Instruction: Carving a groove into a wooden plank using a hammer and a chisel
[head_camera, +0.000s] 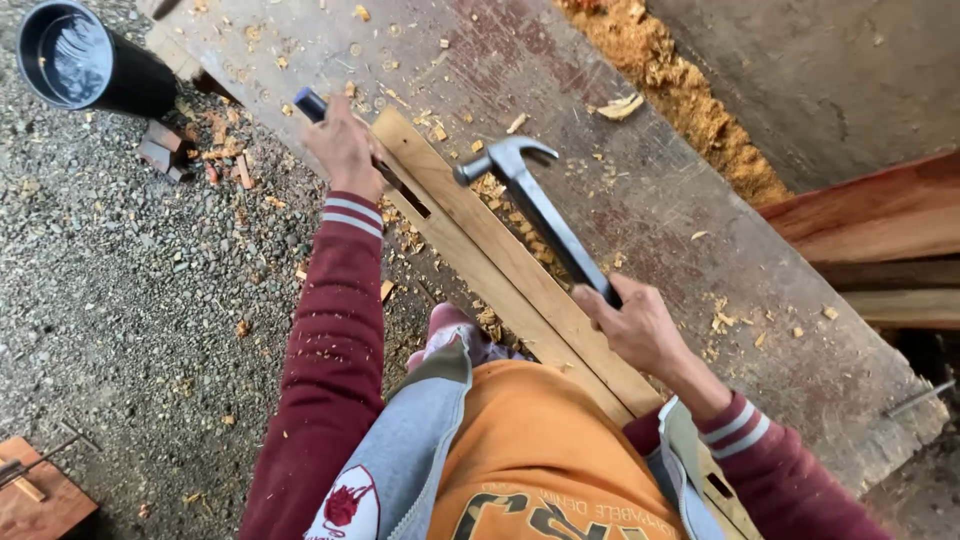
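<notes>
I am holding a chisel (312, 104) by its blue handle, my left hand (345, 148) wrapped tight around it, its blade hidden at the mortise slot (410, 196) in the wooden slat (500, 262). My right hand (635, 325) is gripping a claw hammer (535, 200) raised above the slat, which is lying on the chip-strewn worktop (640, 180).

A worn, reddish-stained wooden workbench board (640, 180) is running diagonally from 11 o'clock to 4 o'clock. A long pale wooden slat (500, 260) with a rectangular slot (405, 192) cut near its upper end is lying flat along the board's near edge. Wood chips (500, 215) are lying scattered beside the slat and across the board. A heap of orange sawdust (680, 85) is sitting at the far edge, toward 1 o'clock. Grey gravel ground (120, 300) is spreading out at 9 o'clock.
</notes>
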